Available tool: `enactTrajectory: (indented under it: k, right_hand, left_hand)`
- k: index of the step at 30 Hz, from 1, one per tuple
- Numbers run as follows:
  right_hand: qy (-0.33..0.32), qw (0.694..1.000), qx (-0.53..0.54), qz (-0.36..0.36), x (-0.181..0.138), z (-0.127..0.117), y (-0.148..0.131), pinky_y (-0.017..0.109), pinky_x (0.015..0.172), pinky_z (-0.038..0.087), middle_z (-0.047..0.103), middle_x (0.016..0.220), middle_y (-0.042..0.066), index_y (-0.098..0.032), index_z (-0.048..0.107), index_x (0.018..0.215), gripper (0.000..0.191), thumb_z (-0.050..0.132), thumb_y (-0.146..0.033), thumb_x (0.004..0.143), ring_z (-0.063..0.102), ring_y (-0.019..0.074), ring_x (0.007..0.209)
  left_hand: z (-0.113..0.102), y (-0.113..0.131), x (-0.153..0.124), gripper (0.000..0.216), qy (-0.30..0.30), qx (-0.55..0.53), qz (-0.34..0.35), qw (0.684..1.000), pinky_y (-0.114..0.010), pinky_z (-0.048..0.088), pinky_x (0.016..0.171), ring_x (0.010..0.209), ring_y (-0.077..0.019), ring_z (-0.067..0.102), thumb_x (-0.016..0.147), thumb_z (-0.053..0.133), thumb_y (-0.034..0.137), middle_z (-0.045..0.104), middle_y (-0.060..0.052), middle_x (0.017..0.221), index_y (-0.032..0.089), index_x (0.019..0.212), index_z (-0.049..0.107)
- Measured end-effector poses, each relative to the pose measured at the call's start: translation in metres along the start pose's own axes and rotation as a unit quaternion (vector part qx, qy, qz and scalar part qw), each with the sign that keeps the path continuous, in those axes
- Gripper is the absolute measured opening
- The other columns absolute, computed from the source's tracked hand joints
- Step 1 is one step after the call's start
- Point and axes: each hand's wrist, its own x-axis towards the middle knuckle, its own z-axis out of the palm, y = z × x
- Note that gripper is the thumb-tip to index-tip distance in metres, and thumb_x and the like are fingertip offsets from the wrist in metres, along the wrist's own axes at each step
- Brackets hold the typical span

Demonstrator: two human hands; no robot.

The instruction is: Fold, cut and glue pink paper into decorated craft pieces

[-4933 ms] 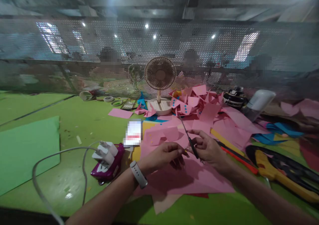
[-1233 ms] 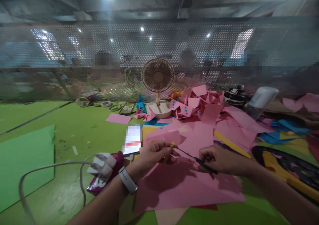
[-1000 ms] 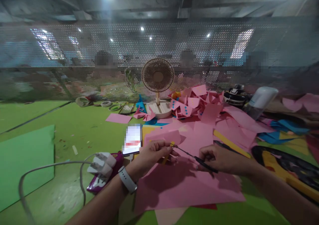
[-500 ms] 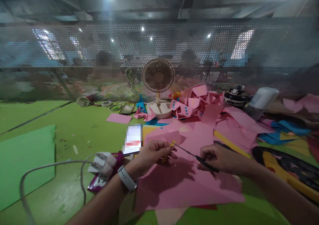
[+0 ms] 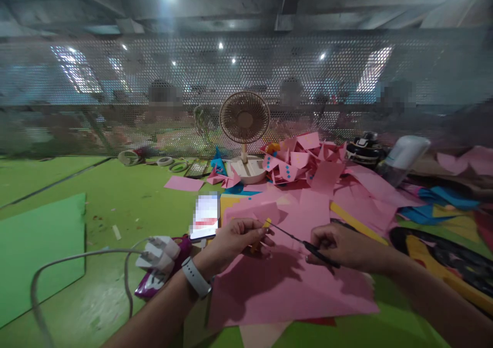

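Over a large pink sheet [image 5: 292, 291], my left hand [image 5: 244, 237] pinches a narrow yellow strip [image 5: 267, 223] between thumb and fingers. A pale band circles that wrist. My right hand [image 5: 331, 240] is closed round the black handles of a pair of scissors [image 5: 318, 254]. Their thin blades point left, with the tips close beside the yellow strip; whether they touch it I cannot tell. Part of the strip is hidden behind my left fingers.
A lit phone [image 5: 206, 217] lies left of my hands, near white plug adapters [image 5: 157, 255] with a cable. A small fan [image 5: 244, 124] stands at the back beside a heap of folded pink pieces [image 5: 304, 158]. Green card [image 5: 46, 255] lies at left, a black-and-yellow item [image 5: 442, 266] at right.
The scissor tips have drawn very slightly away from the yellow strip as my right hand shifted a little to the right. The left hand has hardly moved.
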Motion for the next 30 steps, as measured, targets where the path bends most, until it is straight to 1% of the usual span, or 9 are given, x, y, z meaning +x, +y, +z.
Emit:
enactTrajectory:
  k: [5, 10, 16, 22, 26, 30]
  right_hand:
    - [0.009, 1.0, -0.003, -0.003, -0.001, -0.002, 0.0, 0.017, 0.043, 0.03, 0.051, 0.053, -0.002, -0.014, 0.051, 0.066, 0.033, 0.066, -0.043, 0.068, 0.045, 0.0077, 0.048]
    - [-0.007, 1.0, 0.008, 0.004, -0.002, -0.002, -0.002, 0.018, 0.044, 0.034, 0.056, 0.057, -0.001, -0.014, 0.053, 0.07, 0.031, 0.065, -0.043, 0.069, 0.05, 0.0092, 0.049]
    - [-0.007, 1.0, -0.002, 0.007, -0.003, 0.003, -0.01, 0.017, 0.043, 0.031, 0.052, 0.054, -0.003, -0.014, 0.052, 0.068, 0.03, 0.066, -0.041, 0.068, 0.047, 0.0079, 0.048]
    - [0.008, 1.0, -0.016, 0.002, -0.004, 0.001, -0.01, 0.017, 0.043, 0.03, 0.051, 0.055, -0.003, -0.014, 0.051, 0.067, 0.03, 0.066, -0.04, 0.068, 0.045, 0.0075, 0.049]
    - [0.001, 1.0, -0.01, -0.001, -0.004, 0.001, -0.008, 0.017, 0.043, 0.03, 0.05, 0.055, -0.003, -0.014, 0.051, 0.066, 0.029, 0.065, -0.04, 0.069, 0.044, 0.0074, 0.049]
    - [-0.002, 1.0, 0.002, 0.001, -0.004, 0.004, -0.012, 0.017, 0.044, 0.031, 0.051, 0.055, -0.003, -0.014, 0.051, 0.066, 0.029, 0.066, -0.04, 0.068, 0.044, 0.0073, 0.049]
  left_hand:
    - [0.001, 0.002, -0.001, 0.025, 0.002, -0.007, 0.007, 1.0, -0.027, 0.051, 0.065, 0.064, -0.0128, 0.064, 0.078, 0.06, 0.035, 0.067, -0.008, 0.083, 0.011, 0.087, 0.061]
    - [0.002, 0.004, -0.002, 0.027, 0.021, -0.007, 0.013, 1.0, -0.027, 0.05, 0.067, 0.068, -0.0126, 0.064, 0.078, 0.059, 0.036, 0.067, -0.009, 0.09, 0.012, 0.092, 0.061]
    - [0.003, 0.005, -0.002, 0.026, 0.022, -0.013, 0.021, 0.999, -0.025, 0.05, 0.066, 0.07, -0.0123, 0.063, 0.079, 0.059, 0.034, 0.066, -0.009, 0.09, 0.012, 0.093, 0.062]
    - [0.003, 0.007, -0.001, 0.025, 0.026, -0.015, 0.061, 0.998, -0.024, 0.049, 0.066, 0.071, -0.012, 0.063, 0.081, 0.057, 0.032, 0.066, -0.009, 0.091, 0.012, 0.095, 0.063]
    - [0.003, 0.006, -0.001, 0.024, 0.017, -0.027, 0.056, 0.998, -0.024, 0.049, 0.067, 0.07, -0.0118, 0.063, 0.08, 0.058, 0.031, 0.066, -0.009, 0.086, 0.011, 0.093, 0.063]
    - [0.006, 0.005, 0.0, 0.023, 0.028, -0.033, 0.047, 0.998, -0.026, 0.05, 0.068, 0.068, -0.0123, 0.063, 0.078, 0.062, 0.03, 0.067, -0.009, 0.084, 0.011, 0.09, 0.063]
